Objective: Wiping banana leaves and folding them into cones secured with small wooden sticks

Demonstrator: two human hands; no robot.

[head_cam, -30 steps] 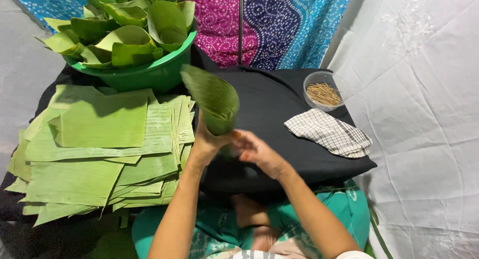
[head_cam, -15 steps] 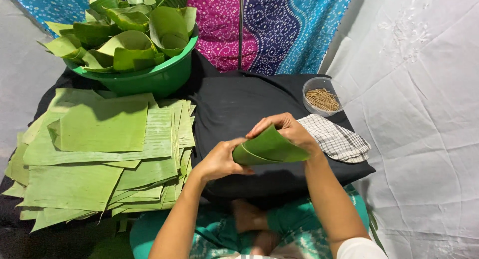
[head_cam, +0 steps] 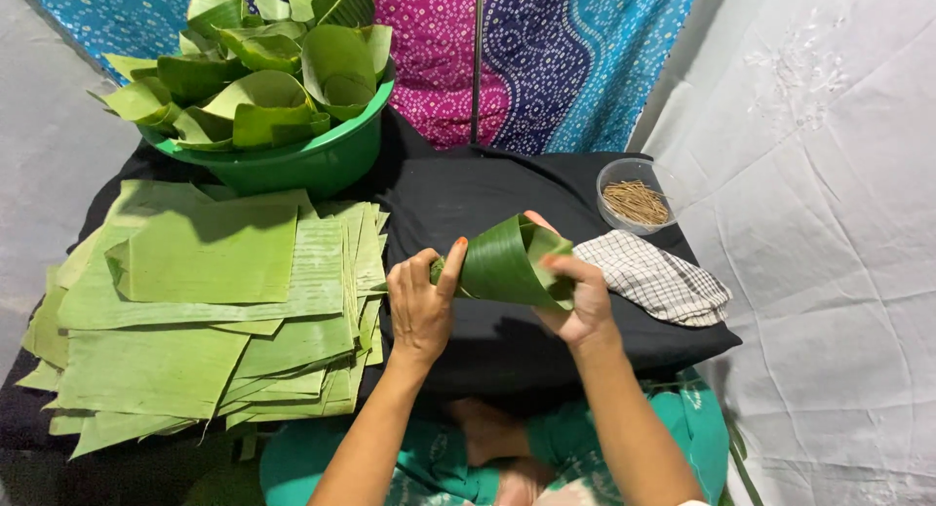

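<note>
The leaf cone (head_cam: 507,265) is a piece of green banana leaf rolled into a cone, and it lies sideways between the two hands, above the black cloth (head_cam: 507,189) that covers the low table. Its pointed end is at the left, its open mouth at the right. The left hand (head_cam: 421,306) is closed around the pointed end, with the thumb pressed on the leaf. The right hand (head_cam: 577,296) holds the wide end, its fingers bent over the rim of the mouth.

Just beside the left hand there is a thick pile of flat leaf sheets (head_cam: 205,301), which covers the left part of the table. Behind this pile stands a green basin (head_cam: 292,165) full of finished cones. Near the right hand lies a folded checked cloth (head_cam: 653,277), and behind it a small clear bowl (head_cam: 634,196) with thin brown sticks inside. Nothing lies between the hands and the cone.
</note>
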